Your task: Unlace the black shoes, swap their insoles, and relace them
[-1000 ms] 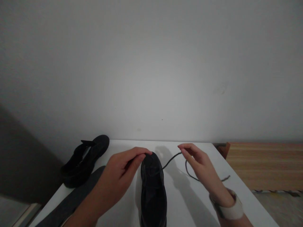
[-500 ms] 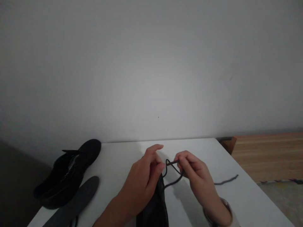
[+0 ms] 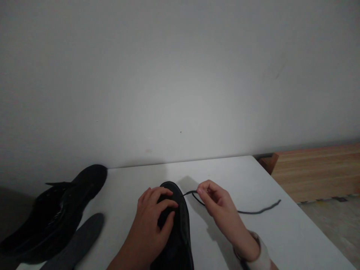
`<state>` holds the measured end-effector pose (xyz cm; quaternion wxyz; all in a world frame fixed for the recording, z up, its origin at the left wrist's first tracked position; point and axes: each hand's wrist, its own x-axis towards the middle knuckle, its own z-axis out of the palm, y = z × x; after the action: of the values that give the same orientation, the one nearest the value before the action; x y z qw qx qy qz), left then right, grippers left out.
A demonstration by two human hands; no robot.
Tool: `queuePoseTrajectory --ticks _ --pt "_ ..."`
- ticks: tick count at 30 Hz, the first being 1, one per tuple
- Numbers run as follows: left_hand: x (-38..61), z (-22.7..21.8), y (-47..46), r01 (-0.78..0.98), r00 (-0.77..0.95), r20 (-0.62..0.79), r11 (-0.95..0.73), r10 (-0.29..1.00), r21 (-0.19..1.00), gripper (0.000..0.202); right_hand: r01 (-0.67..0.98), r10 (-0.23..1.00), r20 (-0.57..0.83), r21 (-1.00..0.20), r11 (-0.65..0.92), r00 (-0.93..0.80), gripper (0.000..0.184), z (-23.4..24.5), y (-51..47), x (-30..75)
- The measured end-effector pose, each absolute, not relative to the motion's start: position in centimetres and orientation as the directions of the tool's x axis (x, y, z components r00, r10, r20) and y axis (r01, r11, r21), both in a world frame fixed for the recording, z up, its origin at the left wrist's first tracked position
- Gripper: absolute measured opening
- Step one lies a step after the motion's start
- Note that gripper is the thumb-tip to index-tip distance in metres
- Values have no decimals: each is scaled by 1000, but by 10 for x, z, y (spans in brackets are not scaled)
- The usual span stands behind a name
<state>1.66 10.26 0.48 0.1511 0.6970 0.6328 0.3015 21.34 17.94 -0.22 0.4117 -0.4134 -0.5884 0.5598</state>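
Observation:
A black shoe (image 3: pixel 177 243) stands on the white table in front of me, toe pointing to the wall. My left hand (image 3: pixel 153 217) lies over its upper from the left, fingers bent a little and spread apart, touching the surface. To the right of the shoe, my right hand (image 3: pixel 216 206) pinches a dark shoelace (image 3: pixel 254 213) between thumb and fingertips. A thin stretch of the lace runs from the shoe's right side to that pinch, with a small loop below. The loose end lies on the table beyond my wrist.
Another black shoe (image 3: pixel 50 217) sits at the table's left edge, its tongue sticking up. A dark grey insole (image 3: pixel 81 240) lies beside it. The white table (image 3: pixel 225 168) meets the pale wall (image 3: pixel 180 93). Wooden furniture (image 3: pixel 315 174) stands off the right side, lower than the tabletop.
My left hand has let go of the lace, moved left and spread onto the shoe. My right hand has shifted left, still pinching the lace, and the loop is smaller. The view has shifted slightly.

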Motion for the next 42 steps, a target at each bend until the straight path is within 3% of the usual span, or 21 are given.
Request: queuePoseTrajectory --ticks 7,26,33,42 --pt "22 -7 102 824 23 314 -196 949 531 21 100 904 -143 -989 -112 -404 44 -9 185 213" --pt "25 -13 104 834 44 400 -254 915 489 28 232 897 -92 -973 12 -432 34 -22 188 210" --pt "28 -12 105 833 4 344 -194 939 518 20 259 808 -105 -964 60 -579 27 -21 183 210" --pt "27 -2 105 789 -39 344 -183 938 587 15 326 806 -101 -938 119 -583 20 -27 182 209"
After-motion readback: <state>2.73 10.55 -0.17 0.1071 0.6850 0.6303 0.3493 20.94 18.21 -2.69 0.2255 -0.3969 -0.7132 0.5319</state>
